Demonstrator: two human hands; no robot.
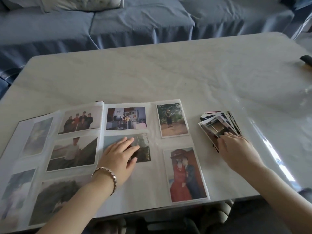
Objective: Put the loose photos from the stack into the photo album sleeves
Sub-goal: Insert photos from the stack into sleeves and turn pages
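The photo album [148,183] lies open and flat on the near left part of a pale marbled table [168,73], and its near edge reaches the table's near edge. On the right page, the left hand [118,157] lies palm down on a landscape photo [143,146] in the middle sleeve. Its fingers are nearly straight and slightly spread, pressing on the print and hiding the photo's left and near part. A metal bracelet [104,179] sits on that wrist, and the forearm crosses a blurred photo on the near left page. Also on the right page are a room photo [126,118] at the far left, a photo of a standing figure [172,119] at the far right and a photo of a couple [187,174] at the near right. The left page holds a group photo [79,120] and several pale, blurred prints. The stack of loose photos [221,124] lies fanned on the table just right of the album, not touching it. The right hand [236,151] rests on the near part of the stack with its fingertips bent down onto the top print. The back of the hand hides the grip, so I cannot tell whether it pinches a photo. A dark object [306,59] lies at the far right edge of the table. A blue covered sofa [135,22] runs along the far side, with a pale cushion [81,4] on it.
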